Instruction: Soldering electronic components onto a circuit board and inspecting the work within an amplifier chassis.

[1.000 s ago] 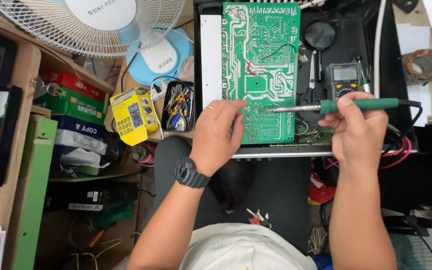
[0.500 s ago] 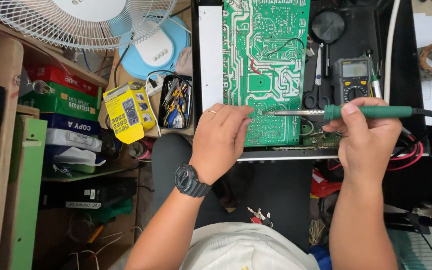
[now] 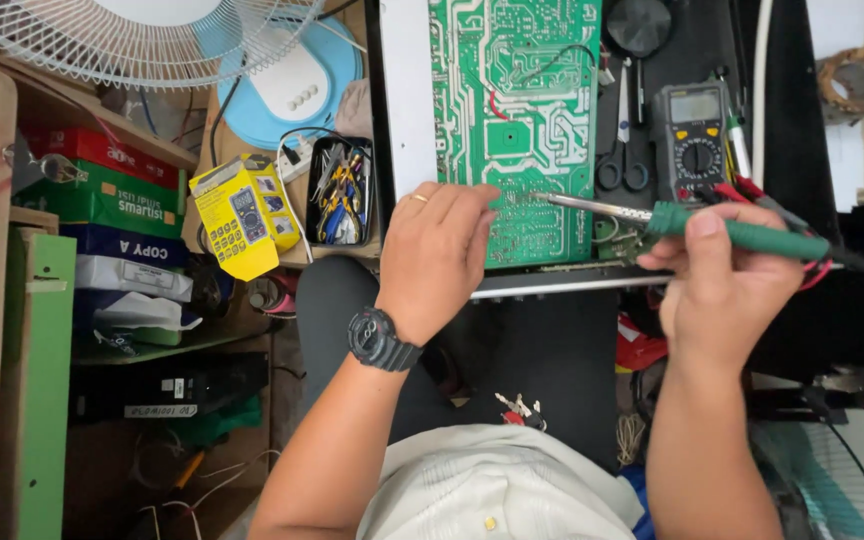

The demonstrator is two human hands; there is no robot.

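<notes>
**Soldering iron held to the green circuit board**

The green circuit board (image 3: 517, 110) lies flat on the dark surface (image 3: 552, 350), solder side up, and everything else sits around it. The right hand (image 3: 722, 285) is clenched around the green handle of a soldering iron (image 3: 742, 232), just off the board's right lower corner; the iron's metal shaft reaches left across the board's lower part, its tip resting near the middle of that lower edge. The left hand (image 3: 437, 255) lies on the board's lower left corner, fingers curled and pressed down close to the iron's tip; whether its grip pinches anything there I cannot tell. A black wristwatch (image 3: 380, 340) sits on that wrist, below the board.

Right of the board lies a dark multimeter (image 3: 690, 140) with red leads trailing from it, and between the two, a pair of scissors (image 3: 620, 150). Left of the board stands a small black tray of tools (image 3: 340, 190), and further left a yellow boxed meter (image 3: 237, 215). Beyond that, up and to the left of the board, a white fan (image 3: 142, 40) leans in over a stack of paper reams (image 3: 112, 220).
</notes>
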